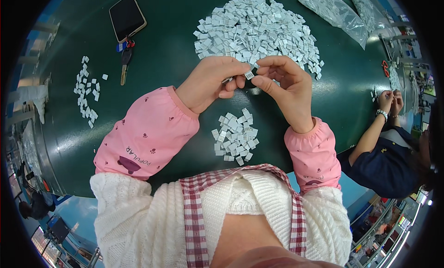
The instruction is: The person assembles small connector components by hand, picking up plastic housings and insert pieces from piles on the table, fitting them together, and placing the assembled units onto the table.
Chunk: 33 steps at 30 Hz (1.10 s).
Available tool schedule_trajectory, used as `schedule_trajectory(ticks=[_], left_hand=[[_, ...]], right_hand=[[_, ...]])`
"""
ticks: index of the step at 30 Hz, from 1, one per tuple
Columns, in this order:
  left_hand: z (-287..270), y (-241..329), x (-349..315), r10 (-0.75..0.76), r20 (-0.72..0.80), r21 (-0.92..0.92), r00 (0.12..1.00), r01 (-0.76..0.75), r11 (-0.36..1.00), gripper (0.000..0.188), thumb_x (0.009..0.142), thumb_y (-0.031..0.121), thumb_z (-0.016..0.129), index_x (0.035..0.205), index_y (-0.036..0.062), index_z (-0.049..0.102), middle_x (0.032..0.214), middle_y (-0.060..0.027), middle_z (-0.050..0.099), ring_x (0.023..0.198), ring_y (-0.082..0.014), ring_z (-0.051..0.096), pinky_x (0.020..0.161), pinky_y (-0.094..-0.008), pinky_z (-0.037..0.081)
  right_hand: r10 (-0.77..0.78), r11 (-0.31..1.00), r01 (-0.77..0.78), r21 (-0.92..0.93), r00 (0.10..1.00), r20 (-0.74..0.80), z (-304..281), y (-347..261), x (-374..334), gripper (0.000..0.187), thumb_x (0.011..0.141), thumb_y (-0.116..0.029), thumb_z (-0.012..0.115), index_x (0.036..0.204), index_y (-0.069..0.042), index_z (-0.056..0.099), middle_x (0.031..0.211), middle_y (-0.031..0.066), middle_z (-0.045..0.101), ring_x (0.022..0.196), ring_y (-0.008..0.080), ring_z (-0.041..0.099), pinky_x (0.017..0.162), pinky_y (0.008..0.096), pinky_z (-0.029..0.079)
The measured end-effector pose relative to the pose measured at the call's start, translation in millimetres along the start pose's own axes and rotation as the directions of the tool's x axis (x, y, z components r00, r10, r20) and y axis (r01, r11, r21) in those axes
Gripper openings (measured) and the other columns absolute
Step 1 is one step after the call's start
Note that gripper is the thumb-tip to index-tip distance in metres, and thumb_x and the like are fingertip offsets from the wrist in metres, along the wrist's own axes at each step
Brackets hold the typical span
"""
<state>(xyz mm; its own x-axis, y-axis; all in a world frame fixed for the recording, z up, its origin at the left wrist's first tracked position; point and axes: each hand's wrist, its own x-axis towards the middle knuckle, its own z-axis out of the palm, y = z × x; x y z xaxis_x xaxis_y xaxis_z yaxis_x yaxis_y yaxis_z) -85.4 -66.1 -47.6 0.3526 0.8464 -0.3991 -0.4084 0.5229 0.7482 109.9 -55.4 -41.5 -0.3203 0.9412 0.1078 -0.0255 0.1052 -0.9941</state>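
My left hand [215, 78] is closed, its fingertips pinching a small white plastic connector [249, 75] with slots in its face. Another whitish piece [227, 80] shows partly among its curled fingers. My right hand [289, 85] is just to the right, thumb and forefinger apart with a gap between them. Its thumb tip is very close to the connector; whether they touch I cannot tell. Just beyond both hands lies a large heap of white connectors [256, 30]. Nearer to me, below the hands, is a smaller pile of connectors [236, 136].
On the dark green table [171, 41], scattered connectors [85, 92] lie at the left. A phone [127, 17] and keys [125, 64] are at the back left. Clear plastic bags [333, 11] lie at the back right. A co-worker [393, 147] sits at the right with both hands over the table.
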Motion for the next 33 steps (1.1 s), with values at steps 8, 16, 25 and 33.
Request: schedule_trajectory(ticks=[8, 16, 25, 33], left_hand=[[-1.9, -1.4, 1.3, -0.002, 0.009, -0.006, 1.000, 0.002, 1.000, 0.014, 0.092, 0.014, 0.063, 0.089, 0.0012, 0.064, 0.076, -0.0076, 0.060, 0.055, -0.0038, 0.045, 0.044, -0.0150, 0.030], [-1.6, -1.4, 1.4, -0.005, -0.004, -0.004, 1.000, 0.005, 1.000, 0.013, 0.092, 0.014, 0.064, 0.088, 0.0012, 0.064, 0.076, -0.0080, 0.060, 0.055, -0.0039, 0.045, 0.044, -0.0152, 0.030], [0.1, -0.9, 2.0, 0.002, -0.020, -0.012, 1.000, -0.002, 1.000, 0.018, 0.092, 0.017, 0.062, 0.086, 0.0005, 0.062, 0.076, -0.0091, 0.060, 0.056, -0.0068, 0.045, 0.045, -0.0175, 0.033], [9.4, 3.3, 4.6, 0.146, -0.094, -0.290, 0.985, -0.167, 0.942, 0.020, 0.093, 0.018, 0.057, 0.085, 0.0000, 0.061, 0.076, -0.0122, 0.061, 0.057, -0.0116, 0.045, 0.048, -0.0213, 0.035]], right_hand=[[0.017, 1.000, -0.017, -0.009, 1.000, 0.001, 0.2, 1.0, -0.4, 0.029, 0.076, 0.005, 0.077, 0.103, -0.002, 0.071, 0.085, 0.0040, 0.066, 0.077, 0.0099, 0.059, 0.074, 0.0208, 0.049], [0.018, 0.999, -0.018, -0.029, 1.000, 0.007, 0.1, -1.3, -0.6, 0.029, 0.075, 0.005, 0.078, 0.103, -0.003, 0.071, 0.085, 0.0039, 0.067, 0.076, 0.0098, 0.058, 0.074, 0.0207, 0.048], [-0.026, 0.996, 0.027, -0.084, 1.000, 0.009, -1.9, -2.2, 0.0, 0.031, 0.075, 0.006, 0.077, 0.103, -0.003, 0.070, 0.085, 0.0034, 0.067, 0.076, 0.0098, 0.058, 0.073, 0.0213, 0.048], [-0.175, 0.951, 0.061, -0.302, 0.913, -0.367, -61.4, -17.3, 15.2, 0.021, 0.083, 0.001, 0.072, 0.103, -0.002, 0.069, 0.093, 0.0049, 0.066, 0.076, 0.0108, 0.058, 0.074, 0.0234, 0.047]])
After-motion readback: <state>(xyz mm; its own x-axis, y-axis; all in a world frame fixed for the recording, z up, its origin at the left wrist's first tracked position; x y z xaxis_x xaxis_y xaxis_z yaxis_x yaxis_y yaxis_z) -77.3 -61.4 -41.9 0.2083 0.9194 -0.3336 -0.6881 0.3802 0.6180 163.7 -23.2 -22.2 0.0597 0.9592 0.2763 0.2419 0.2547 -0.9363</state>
